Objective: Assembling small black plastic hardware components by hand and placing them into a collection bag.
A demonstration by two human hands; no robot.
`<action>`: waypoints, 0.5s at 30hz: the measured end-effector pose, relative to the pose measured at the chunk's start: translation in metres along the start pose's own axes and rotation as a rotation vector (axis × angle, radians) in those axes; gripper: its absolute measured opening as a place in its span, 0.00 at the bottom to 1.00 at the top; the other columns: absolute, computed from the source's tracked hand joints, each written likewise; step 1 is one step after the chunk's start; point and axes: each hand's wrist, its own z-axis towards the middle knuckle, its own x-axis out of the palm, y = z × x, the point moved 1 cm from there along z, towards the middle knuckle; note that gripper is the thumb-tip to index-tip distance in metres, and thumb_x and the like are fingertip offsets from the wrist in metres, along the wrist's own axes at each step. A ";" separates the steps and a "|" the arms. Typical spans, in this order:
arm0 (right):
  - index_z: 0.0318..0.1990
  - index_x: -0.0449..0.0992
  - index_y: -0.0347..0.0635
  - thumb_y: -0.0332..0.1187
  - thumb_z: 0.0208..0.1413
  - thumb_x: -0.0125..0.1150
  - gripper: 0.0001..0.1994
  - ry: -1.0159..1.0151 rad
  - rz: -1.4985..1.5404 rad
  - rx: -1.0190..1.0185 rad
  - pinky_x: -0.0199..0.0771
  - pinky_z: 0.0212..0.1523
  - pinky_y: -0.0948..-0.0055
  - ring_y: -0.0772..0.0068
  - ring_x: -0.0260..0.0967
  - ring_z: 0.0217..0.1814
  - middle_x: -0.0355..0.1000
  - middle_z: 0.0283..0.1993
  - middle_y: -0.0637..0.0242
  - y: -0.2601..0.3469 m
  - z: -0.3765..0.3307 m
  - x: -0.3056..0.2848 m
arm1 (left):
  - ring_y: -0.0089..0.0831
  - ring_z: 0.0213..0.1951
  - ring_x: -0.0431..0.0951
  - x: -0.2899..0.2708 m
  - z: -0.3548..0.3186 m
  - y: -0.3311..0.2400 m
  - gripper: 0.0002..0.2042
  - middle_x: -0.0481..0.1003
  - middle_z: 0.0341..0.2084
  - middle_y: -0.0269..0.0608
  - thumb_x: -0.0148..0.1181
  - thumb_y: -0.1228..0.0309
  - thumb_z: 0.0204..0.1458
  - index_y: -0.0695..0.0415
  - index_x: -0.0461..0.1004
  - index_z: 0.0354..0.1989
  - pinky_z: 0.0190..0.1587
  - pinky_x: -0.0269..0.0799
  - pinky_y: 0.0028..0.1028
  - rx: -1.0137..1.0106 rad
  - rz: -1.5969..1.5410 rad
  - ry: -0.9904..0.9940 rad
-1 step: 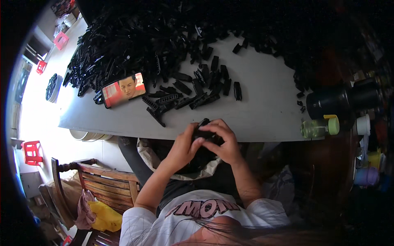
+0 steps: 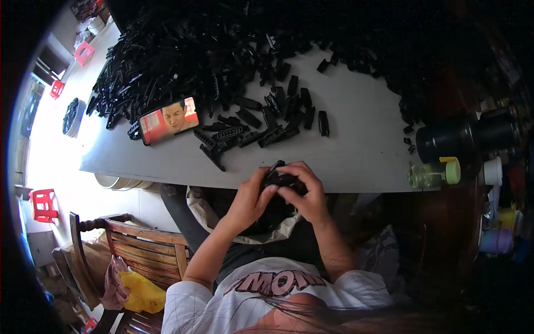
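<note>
At the table's front edge, my left hand (image 2: 248, 199) and my right hand (image 2: 309, 196) hold a small black plastic part (image 2: 276, 177) between them. Fingers and thumbs of both hands are closed on it, hiding much of its shape. Beyond my hands, several loose black plastic pieces (image 2: 270, 119) lie on the grey table (image 2: 356, 139), some long with ribbed sides. Below the part, an open pale sack (image 2: 203, 214) with dark contents sits at my lap.
A huge heap of black pieces (image 2: 161, 61) covers the back of the table. A phone (image 2: 169, 121) leans at its front left. A black flask (image 2: 445, 140) and a green-lidded bottle (image 2: 427, 174) lie at the right. A wooden chair (image 2: 142, 245) stands at my left.
My right fingers have shifted slightly on the black part, and more of it shows between my hands. The pieces on the table lie as before.
</note>
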 end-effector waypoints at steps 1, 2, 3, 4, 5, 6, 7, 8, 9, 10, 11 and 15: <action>0.39 0.74 0.37 0.23 0.41 0.63 0.14 -0.087 0.240 0.203 0.64 0.42 0.77 0.71 0.65 0.40 0.66 0.38 0.63 -0.003 -0.006 0.000 | 0.42 0.29 0.73 0.000 -0.001 -0.003 0.16 0.71 0.30 0.56 0.50 0.70 0.55 0.66 0.60 0.49 0.34 0.67 0.30 -0.005 0.002 -0.006; 0.40 0.73 0.36 0.23 0.43 0.62 0.13 -0.174 0.479 0.408 0.64 0.42 0.78 0.72 0.64 0.40 0.66 0.39 0.63 -0.006 -0.010 -0.001 | 0.45 0.30 0.74 0.001 -0.001 -0.005 0.17 0.71 0.28 0.56 0.51 0.71 0.54 0.65 0.60 0.50 0.34 0.67 0.31 -0.054 -0.010 0.017; 0.40 0.73 0.36 0.23 0.43 0.62 0.13 -0.167 0.481 0.410 0.64 0.42 0.78 0.72 0.64 0.40 0.66 0.39 0.63 -0.006 -0.010 -0.002 | 0.48 0.31 0.74 0.001 -0.002 -0.007 0.18 0.71 0.26 0.55 0.53 0.72 0.52 0.64 0.60 0.50 0.35 0.68 0.32 -0.102 -0.023 0.039; 0.41 0.73 0.36 0.24 0.44 0.61 0.13 -0.118 0.212 0.254 0.65 0.40 0.79 0.74 0.64 0.38 0.66 0.39 0.63 -0.004 -0.010 -0.004 | 0.48 0.31 0.74 0.000 -0.003 -0.008 0.18 0.71 0.26 0.55 0.53 0.72 0.52 0.64 0.60 0.50 0.35 0.68 0.32 -0.107 -0.020 0.036; 0.42 0.72 0.35 0.25 0.46 0.60 0.14 -0.068 -0.055 0.095 0.65 0.38 0.80 0.77 0.64 0.36 0.66 0.40 0.63 -0.003 -0.009 -0.005 | 0.43 0.28 0.75 0.000 -0.005 -0.008 0.18 0.72 0.24 0.52 0.52 0.73 0.52 0.64 0.60 0.51 0.34 0.69 0.30 -0.177 -0.118 0.099; 0.44 0.71 0.35 0.28 0.46 0.62 0.16 -0.065 -0.265 -0.157 0.65 0.36 0.82 0.79 0.64 0.32 0.66 0.41 0.64 -0.005 -0.006 -0.005 | 0.37 0.26 0.75 0.001 -0.006 -0.008 0.19 0.72 0.23 0.49 0.52 0.74 0.52 0.64 0.59 0.53 0.33 0.69 0.28 -0.246 -0.216 0.161; 0.44 0.71 0.35 0.28 0.46 0.62 0.16 -0.060 -0.261 -0.156 0.65 0.36 0.82 0.79 0.64 0.32 0.66 0.41 0.64 -0.002 -0.005 0.000 | 0.37 0.26 0.75 0.001 -0.009 -0.007 0.19 0.72 0.23 0.49 0.52 0.74 0.52 0.64 0.59 0.53 0.33 0.69 0.28 -0.250 -0.215 0.157; 0.45 0.71 0.36 0.29 0.46 0.63 0.17 -0.180 -0.155 -0.085 0.64 0.35 0.83 0.80 0.64 0.30 0.67 0.40 0.65 0.005 -0.002 0.007 | 0.34 0.26 0.75 0.002 -0.012 -0.005 0.19 0.72 0.22 0.47 0.51 0.75 0.52 0.64 0.59 0.53 0.32 0.69 0.27 -0.167 -0.283 0.127; 0.45 0.71 0.37 0.30 0.45 0.64 0.18 -0.298 -0.048 -0.014 0.64 0.35 0.83 0.81 0.64 0.29 0.67 0.39 0.66 0.009 -0.001 0.011 | 0.30 0.25 0.74 0.002 -0.014 -0.004 0.20 0.72 0.22 0.45 0.50 0.76 0.52 0.63 0.59 0.54 0.32 0.69 0.26 -0.082 -0.350 0.097; 0.45 0.71 0.36 0.29 0.42 0.66 0.20 -0.210 0.202 0.279 0.64 0.36 0.84 0.81 0.64 0.31 0.70 0.37 0.67 -0.007 -0.011 0.008 | 0.30 0.25 0.74 0.000 -0.014 -0.008 0.20 0.72 0.22 0.45 0.50 0.76 0.52 0.63 0.59 0.54 0.32 0.69 0.26 -0.080 -0.353 0.093; 0.45 0.71 0.36 0.29 0.42 0.66 0.20 -0.210 0.199 0.278 0.64 0.36 0.84 0.81 0.64 0.31 0.70 0.37 0.67 -0.016 -0.017 0.006 | 0.31 0.25 0.75 -0.004 -0.013 -0.013 0.20 0.72 0.22 0.46 0.50 0.77 0.52 0.64 0.60 0.54 0.32 0.69 0.26 -0.092 -0.308 0.113; 0.46 0.71 0.37 0.31 0.43 0.67 0.21 -0.040 0.504 0.403 0.65 0.37 0.79 0.80 0.64 0.37 0.69 0.38 0.67 -0.020 -0.016 0.015 | 0.31 0.28 0.76 -0.008 -0.023 -0.012 0.18 0.73 0.26 0.47 0.49 0.76 0.52 0.65 0.62 0.52 0.33 0.69 0.25 -0.191 -0.206 0.112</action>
